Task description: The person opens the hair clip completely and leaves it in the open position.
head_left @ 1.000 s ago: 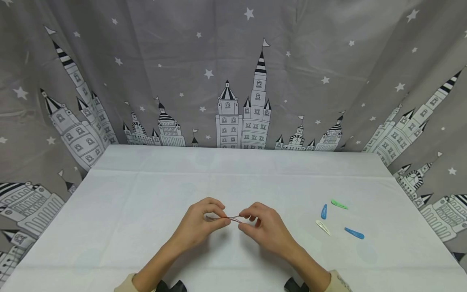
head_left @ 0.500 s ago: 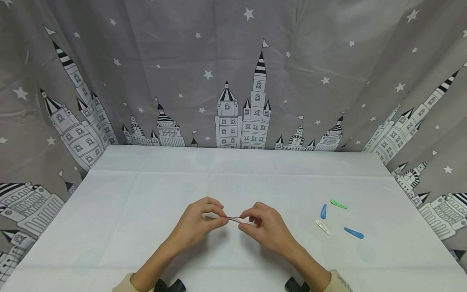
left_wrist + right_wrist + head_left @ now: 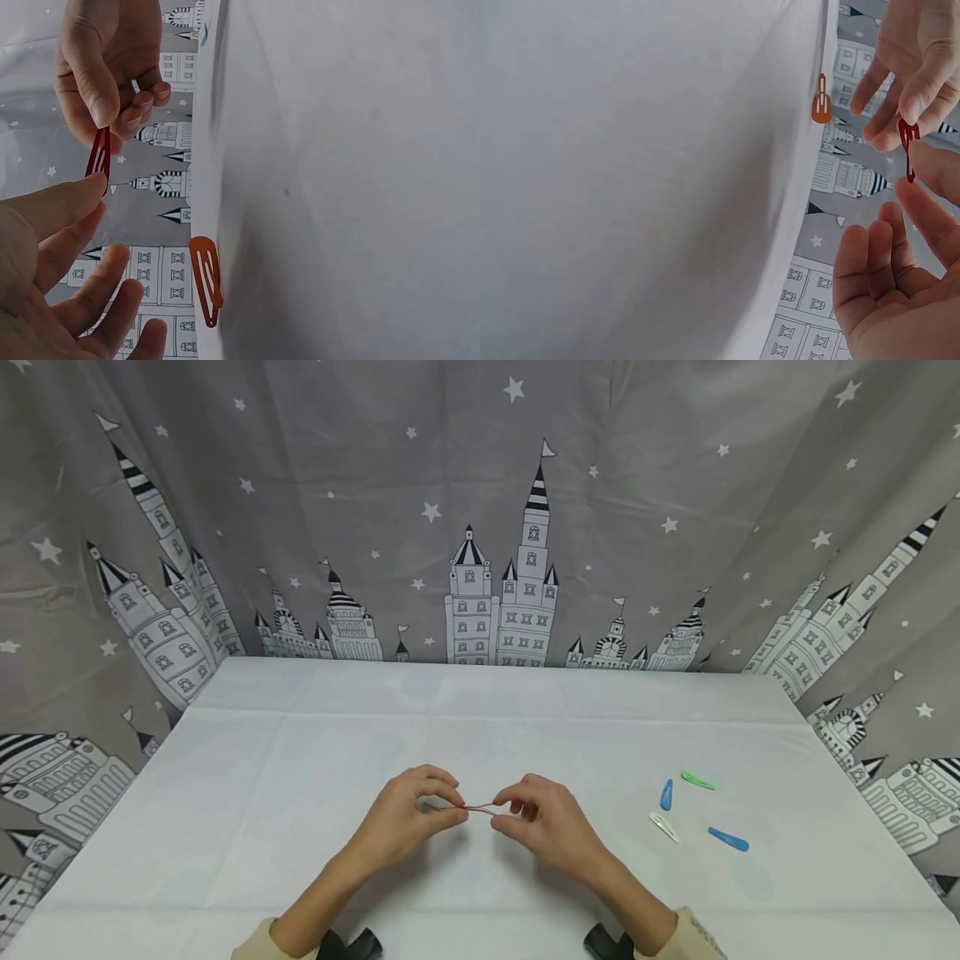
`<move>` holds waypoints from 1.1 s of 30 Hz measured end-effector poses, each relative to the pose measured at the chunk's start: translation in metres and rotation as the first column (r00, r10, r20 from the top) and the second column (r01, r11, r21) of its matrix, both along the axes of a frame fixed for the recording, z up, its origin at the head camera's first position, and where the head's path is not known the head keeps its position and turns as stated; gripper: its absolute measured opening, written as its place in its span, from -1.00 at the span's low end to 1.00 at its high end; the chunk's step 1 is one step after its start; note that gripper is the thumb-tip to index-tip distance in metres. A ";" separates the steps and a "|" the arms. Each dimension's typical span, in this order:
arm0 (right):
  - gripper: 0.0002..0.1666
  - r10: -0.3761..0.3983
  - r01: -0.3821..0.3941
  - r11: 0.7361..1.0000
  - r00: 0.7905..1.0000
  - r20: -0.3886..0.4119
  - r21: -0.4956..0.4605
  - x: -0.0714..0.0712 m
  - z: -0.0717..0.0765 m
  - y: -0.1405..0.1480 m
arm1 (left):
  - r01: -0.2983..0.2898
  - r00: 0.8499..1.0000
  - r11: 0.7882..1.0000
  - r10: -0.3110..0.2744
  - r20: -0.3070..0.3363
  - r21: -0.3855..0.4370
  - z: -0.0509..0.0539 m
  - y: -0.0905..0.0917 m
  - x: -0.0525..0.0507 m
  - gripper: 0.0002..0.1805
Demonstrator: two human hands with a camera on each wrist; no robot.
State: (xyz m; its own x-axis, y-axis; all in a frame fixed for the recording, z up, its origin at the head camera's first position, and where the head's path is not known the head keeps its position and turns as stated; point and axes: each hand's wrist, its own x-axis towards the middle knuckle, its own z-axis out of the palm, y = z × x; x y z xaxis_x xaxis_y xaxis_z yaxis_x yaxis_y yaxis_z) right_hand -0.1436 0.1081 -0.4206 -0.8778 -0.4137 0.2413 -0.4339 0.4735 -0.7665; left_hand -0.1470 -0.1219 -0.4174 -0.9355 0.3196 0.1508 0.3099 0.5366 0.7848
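A dark red snap hair clip (image 3: 480,808) is held in the air between both hands, above the white table. My left hand (image 3: 408,814) pinches it between thumb and index finger at one end, its other fingers loose. From the other side my right hand (image 3: 543,822) holds the other end with thumb and index finger. The strips of the red hair clip (image 3: 100,154) look spread apart in the left wrist view. An orange hair clip (image 3: 206,281) lies on the table in both wrist views; I cannot make it out in the head view.
Right of the hands, a green hair clip (image 3: 697,779), a small blue clip (image 3: 667,795), a pale clip (image 3: 663,827) and a longer blue clip (image 3: 728,839) lie on the white table (image 3: 315,752). A grey curtain (image 3: 360,460) printed with castles stands behind.
My left fingertips have shifted slightly left along the red hair clip. The right hand and the clips on the table stay about where they were.
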 end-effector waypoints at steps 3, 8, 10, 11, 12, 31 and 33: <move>-0.87 -0.002 0.002 1.000 1.000 0.008 0.007 -0.002 0.000 0.001 | -0.019 1.000 0.999 0.020 0.012 -0.029 0.001 -0.001 0.000 -0.90; -0.88 -0.025 0.025 0.999 1.000 0.013 0.029 -0.002 -0.003 -0.001 | -0.037 0.999 0.998 0.038 0.013 -0.049 -0.002 -0.007 0.000 -0.88; -0.88 -0.038 0.037 0.998 0.999 0.021 0.042 -0.002 -0.005 -0.002 | -0.038 0.999 0.998 0.038 0.013 -0.058 -0.004 -0.009 0.001 -0.87; -0.88 -0.045 0.043 0.998 0.999 0.026 0.048 -0.002 -0.006 -0.002 | -0.037 0.999 0.998 0.037 0.013 -0.060 -0.005 -0.009 0.001 -0.87; -0.88 -0.050 0.048 0.997 0.998 0.030 0.052 -0.002 -0.007 -0.002 | -0.035 0.999 0.998 0.036 0.015 -0.061 -0.006 -0.010 0.001 -0.87; -0.89 -0.075 0.067 0.989 0.996 0.055 0.134 -0.004 -0.025 0.001 | -0.014 0.995 0.999 0.010 0.098 0.033 -0.015 -0.031 -0.004 -0.66; -0.89 -0.074 0.066 0.988 0.996 0.052 0.136 -0.004 -0.025 0.001 | -0.013 0.993 0.998 0.006 0.116 0.060 -0.015 -0.035 -0.005 -0.64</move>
